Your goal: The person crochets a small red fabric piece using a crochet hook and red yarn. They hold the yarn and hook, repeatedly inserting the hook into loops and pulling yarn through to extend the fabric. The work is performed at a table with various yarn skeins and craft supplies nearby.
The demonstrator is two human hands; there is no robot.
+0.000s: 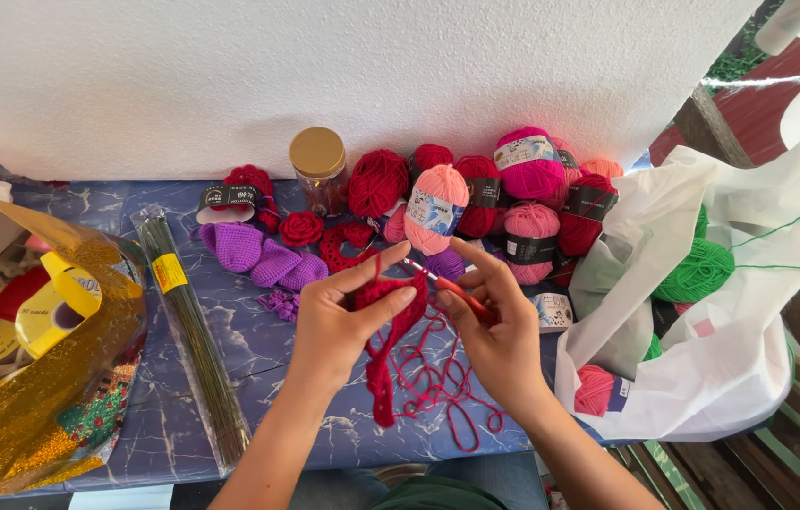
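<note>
Head view showed, at frame centre, left hand (339, 321) pinching the red crochet strip (383, 364), right hand (494, 326) gripping the hook (447, 286); steady yarn tension likely mattered.

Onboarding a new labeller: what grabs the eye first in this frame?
At centre, the left hand pinches a red crochet strip while the right hand works a crochet hook into it. Behind them, pink and red yarn balls line the wall; a white bag with green yarn sits right.
</note>
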